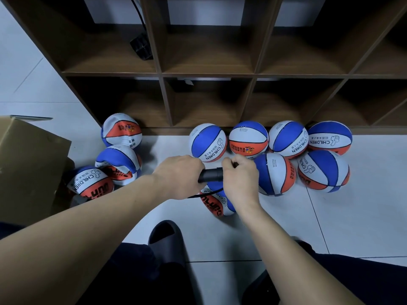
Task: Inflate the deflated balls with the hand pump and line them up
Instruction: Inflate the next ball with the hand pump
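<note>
Several "CHILDREN"-marked balls (288,138) by pump (211,175).

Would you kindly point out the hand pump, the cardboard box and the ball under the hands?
hand pump (211,174): head view, on its black barrel between the two hands.
cardboard box (26,164): head view, on its brown side.
ball under the hands (217,204): head view, on its orange panel below the hose.

A single wide-angle camera worn on the person's head looks steeply down and forward at the floor (330,216). It sits close: forearms enter from the lower corners and the hands meet mid-frame. The shelf (209,73) fills the upper frame, its lines bowed by the lens. No second view shares the scene.
</note>
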`<act>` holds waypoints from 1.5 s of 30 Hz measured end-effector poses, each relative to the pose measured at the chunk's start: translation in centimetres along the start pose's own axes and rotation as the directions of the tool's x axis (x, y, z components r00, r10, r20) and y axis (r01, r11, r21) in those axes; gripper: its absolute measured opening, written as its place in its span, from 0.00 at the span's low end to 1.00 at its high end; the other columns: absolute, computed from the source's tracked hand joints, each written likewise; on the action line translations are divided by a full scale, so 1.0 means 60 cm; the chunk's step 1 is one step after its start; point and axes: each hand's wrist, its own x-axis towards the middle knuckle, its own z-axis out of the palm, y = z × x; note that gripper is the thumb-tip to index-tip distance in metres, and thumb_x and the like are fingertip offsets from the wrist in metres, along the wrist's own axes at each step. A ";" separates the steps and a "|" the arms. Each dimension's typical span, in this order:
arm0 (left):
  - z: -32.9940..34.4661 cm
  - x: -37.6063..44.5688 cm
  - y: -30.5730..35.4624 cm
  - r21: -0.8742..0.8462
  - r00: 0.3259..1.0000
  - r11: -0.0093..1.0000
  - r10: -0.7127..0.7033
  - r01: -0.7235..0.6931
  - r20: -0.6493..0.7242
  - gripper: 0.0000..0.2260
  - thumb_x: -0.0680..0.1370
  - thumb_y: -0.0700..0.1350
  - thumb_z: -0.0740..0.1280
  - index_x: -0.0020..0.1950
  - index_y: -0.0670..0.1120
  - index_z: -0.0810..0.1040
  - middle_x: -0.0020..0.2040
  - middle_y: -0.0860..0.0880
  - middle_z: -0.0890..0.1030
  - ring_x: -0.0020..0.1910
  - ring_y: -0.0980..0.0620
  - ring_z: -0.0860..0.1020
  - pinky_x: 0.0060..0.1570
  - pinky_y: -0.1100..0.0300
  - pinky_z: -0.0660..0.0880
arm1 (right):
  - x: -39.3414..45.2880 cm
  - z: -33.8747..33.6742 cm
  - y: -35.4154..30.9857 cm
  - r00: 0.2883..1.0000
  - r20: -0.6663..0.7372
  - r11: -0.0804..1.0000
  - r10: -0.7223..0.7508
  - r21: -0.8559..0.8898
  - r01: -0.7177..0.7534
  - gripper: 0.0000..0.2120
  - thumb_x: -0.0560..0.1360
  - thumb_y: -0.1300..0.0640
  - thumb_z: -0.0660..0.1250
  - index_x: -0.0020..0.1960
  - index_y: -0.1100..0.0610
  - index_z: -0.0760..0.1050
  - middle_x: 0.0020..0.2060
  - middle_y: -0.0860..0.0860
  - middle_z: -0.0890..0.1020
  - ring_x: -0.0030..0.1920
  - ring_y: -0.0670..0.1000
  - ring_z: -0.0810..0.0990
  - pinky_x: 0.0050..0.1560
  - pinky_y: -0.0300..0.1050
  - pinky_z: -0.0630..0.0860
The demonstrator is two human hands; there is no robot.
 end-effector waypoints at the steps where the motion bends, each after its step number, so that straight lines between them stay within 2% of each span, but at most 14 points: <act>1: -0.002 0.001 0.000 -0.011 1.000 1.000 -0.002 0.002 -0.001 0.12 0.80 0.57 0.65 0.42 0.51 0.77 0.35 0.52 0.78 0.35 0.49 0.78 0.34 0.56 0.73 | 0.006 -0.004 0.001 1.000 0.017 1.000 0.011 -0.001 -0.011 0.17 0.82 0.53 0.67 0.36 0.58 0.72 0.29 0.51 0.73 0.32 0.51 0.70 0.34 0.52 0.73; 4: -0.008 0.004 -0.006 -0.035 1.000 0.999 -0.013 0.012 -0.022 0.12 0.81 0.58 0.65 0.43 0.52 0.77 0.36 0.52 0.78 0.36 0.49 0.78 0.34 0.56 0.71 | 0.035 -0.034 0.004 0.999 0.033 0.999 0.032 0.010 -0.032 0.21 0.82 0.52 0.69 0.35 0.60 0.69 0.26 0.49 0.68 0.29 0.50 0.66 0.30 0.46 0.67; 6: -0.014 0.004 -0.023 -0.017 0.999 0.999 -0.031 0.030 -0.029 0.12 0.81 0.58 0.65 0.43 0.52 0.77 0.36 0.53 0.78 0.37 0.49 0.77 0.33 0.57 0.68 | 0.061 -0.067 0.013 0.998 0.000 0.998 0.062 0.006 -0.062 0.22 0.82 0.53 0.70 0.35 0.62 0.67 0.27 0.50 0.65 0.30 0.50 0.62 0.31 0.46 0.62; 10: -0.022 0.005 -0.048 0.008 0.999 0.999 -0.050 0.050 0.004 0.12 0.81 0.59 0.66 0.44 0.53 0.77 0.37 0.53 0.78 0.36 0.52 0.75 0.33 0.57 0.66 | 0.092 -0.112 0.039 0.984 -0.024 0.983 0.176 0.054 -0.174 0.22 0.82 0.52 0.71 0.45 0.71 0.70 0.29 0.53 0.65 0.28 0.50 0.60 0.30 0.43 0.60; 13: -0.018 0.005 -0.036 0.059 1.000 0.998 -0.030 0.030 0.003 0.12 0.82 0.58 0.64 0.45 0.52 0.77 0.38 0.53 0.78 0.37 0.50 0.76 0.34 0.56 0.67 | 0.084 -0.091 0.048 0.983 -0.056 0.985 0.173 0.019 -0.172 0.19 0.82 0.54 0.69 0.40 0.67 0.71 0.30 0.54 0.69 0.33 0.53 0.66 0.37 0.47 0.66; 16: -0.009 0.002 -0.027 0.077 0.999 0.996 -0.035 0.034 0.011 0.12 0.82 0.57 0.64 0.43 0.51 0.76 0.37 0.52 0.77 0.37 0.48 0.77 0.35 0.55 0.71 | 0.060 -0.060 0.044 0.986 -0.080 0.989 0.148 -0.004 -0.149 0.21 0.81 0.58 0.67 0.32 0.57 0.64 0.26 0.51 0.67 0.32 0.54 0.64 0.36 0.49 0.65; 21: -0.003 0.002 -0.018 0.069 1.000 0.997 -0.028 0.028 0.009 0.11 0.81 0.55 0.64 0.44 0.51 0.77 0.37 0.51 0.78 0.37 0.47 0.78 0.34 0.56 0.70 | 0.032 -0.027 0.024 0.993 -0.080 0.996 0.082 -0.031 -0.085 0.18 0.80 0.59 0.65 0.34 0.62 0.65 0.27 0.54 0.66 0.31 0.53 0.62 0.33 0.48 0.62; 25: 0.001 0.002 -0.012 0.057 1.000 0.998 -0.016 0.016 -0.008 0.11 0.81 0.55 0.65 0.42 0.51 0.76 0.36 0.51 0.77 0.35 0.48 0.77 0.34 0.56 0.70 | 0.010 -0.006 0.011 0.996 -0.061 0.997 0.067 -0.039 -0.069 0.20 0.82 0.56 0.66 0.33 0.56 0.65 0.25 0.48 0.68 0.28 0.50 0.64 0.31 0.47 0.64; 30: 0.008 0.004 -0.002 0.027 1.000 1.000 0.010 -0.010 -0.008 0.11 0.80 0.56 0.65 0.43 0.51 0.77 0.35 0.51 0.78 0.35 0.48 0.78 0.33 0.56 0.69 | -0.010 0.005 -0.004 0.999 -0.049 0.998 0.004 -0.055 -0.007 0.21 0.84 0.54 0.66 0.34 0.55 0.66 0.28 0.49 0.71 0.30 0.48 0.69 0.32 0.46 0.67; 35: 0.005 0.006 -0.005 0.002 1.000 1.000 0.022 -0.022 0.007 0.12 0.80 0.56 0.65 0.42 0.51 0.76 0.35 0.51 0.78 0.36 0.48 0.78 0.34 0.56 0.71 | 0.003 0.001 0.004 0.999 0.016 0.999 0.030 -0.014 -0.030 0.22 0.83 0.53 0.67 0.33 0.56 0.66 0.25 0.47 0.68 0.30 0.50 0.66 0.34 0.50 0.67; 38: -0.001 0.007 -0.010 -0.020 1.000 1.000 0.017 -0.017 0.015 0.13 0.80 0.58 0.66 0.43 0.51 0.77 0.36 0.52 0.78 0.37 0.49 0.77 0.33 0.57 0.68 | 0.022 -0.017 0.008 0.996 0.058 0.998 0.060 -0.004 -0.060 0.22 0.82 0.54 0.68 0.32 0.55 0.65 0.22 0.45 0.66 0.26 0.48 0.65 0.30 0.44 0.66; 40: -0.005 0.007 -0.023 -0.013 1.000 1.000 -0.003 0.004 0.010 0.13 0.81 0.58 0.66 0.44 0.51 0.77 0.37 0.53 0.78 0.38 0.49 0.77 0.33 0.57 0.66 | 0.043 -0.043 0.018 0.995 0.034 0.996 0.089 0.001 -0.089 0.23 0.82 0.55 0.69 0.32 0.56 0.64 0.22 0.44 0.64 0.25 0.47 0.62 0.29 0.43 0.64; 42: -0.009 0.007 -0.041 -0.002 0.999 0.999 -0.033 0.033 0.013 0.13 0.80 0.59 0.66 0.44 0.52 0.77 0.37 0.53 0.78 0.39 0.50 0.77 0.32 0.57 0.65 | 0.068 -0.072 0.034 0.991 -0.013 0.990 0.131 0.056 -0.130 0.24 0.82 0.54 0.71 0.33 0.61 0.65 0.25 0.48 0.64 0.29 0.50 0.62 0.34 0.46 0.63; 45: -0.011 0.009 -0.059 -0.026 0.997 0.998 -0.062 0.064 0.046 0.12 0.80 0.59 0.67 0.43 0.53 0.77 0.38 0.53 0.79 0.38 0.52 0.76 0.33 0.57 0.66 | 0.083 -0.088 0.050 0.983 -0.056 0.981 0.176 0.096 -0.170 0.23 0.82 0.52 0.72 0.41 0.70 0.69 0.30 0.54 0.67 0.33 0.53 0.64 0.37 0.48 0.65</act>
